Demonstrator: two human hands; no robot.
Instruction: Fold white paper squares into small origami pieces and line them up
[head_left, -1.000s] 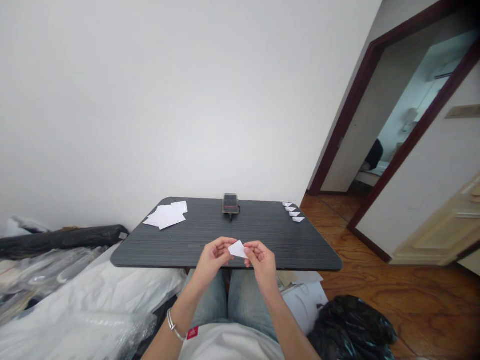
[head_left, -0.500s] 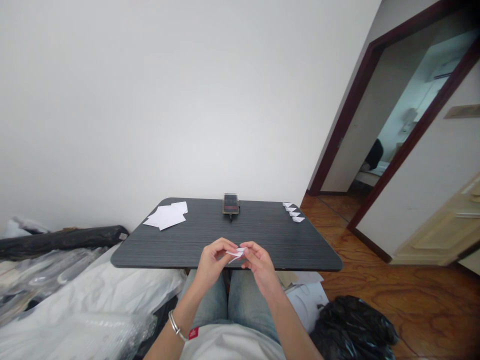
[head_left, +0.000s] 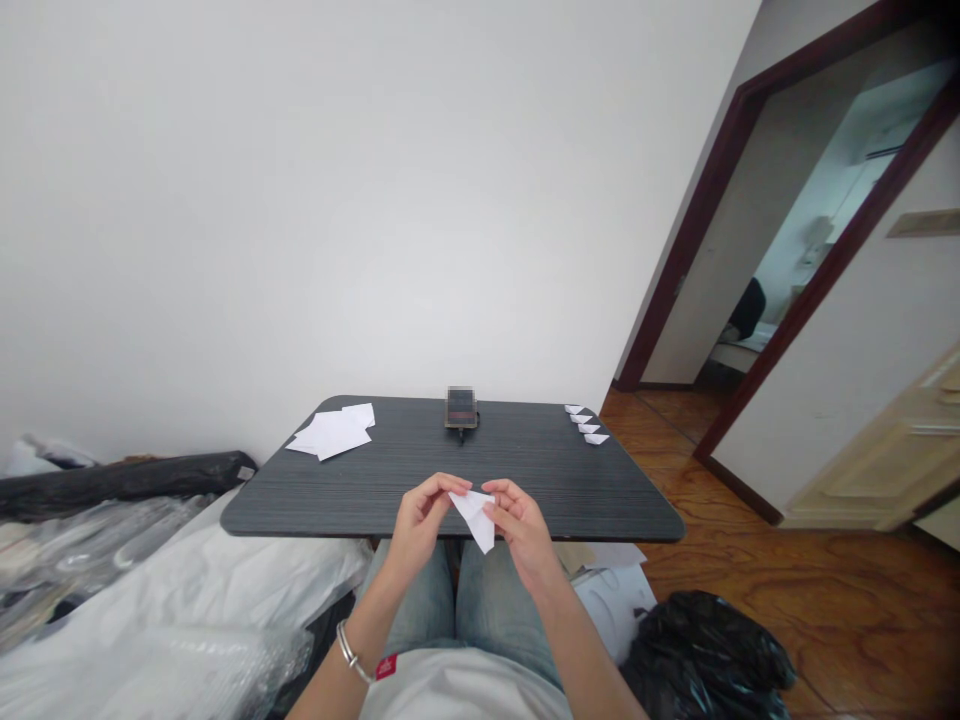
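Observation:
A small folded piece of white paper [head_left: 474, 518], roughly triangular, is held up between both hands at the table's near edge. My left hand [head_left: 424, 515] pinches its upper left corner between thumb and fingertips. On the right side, the thumb and fingers of my right hand [head_left: 520, 528] grip the same paper. One point of the paper hangs downward over my lap. Several small folded white paper pieces [head_left: 587, 428] lie in a row at the table's right end. Loose white sheets [head_left: 334, 433] overlap one another at the left end.
The dark table [head_left: 390, 480] stands against a white wall. A small device on a stand [head_left: 461, 408] sits at its back middle. Wrapped plastic bundles [head_left: 172, 600] lie to the left; a black plastic bag [head_left: 709, 655] is on the floor to the right.
The folded paper has turned from nearly edge-on to show a broad triangular face with its point down. Both hands remain at about the same place, fingers slightly shifted.

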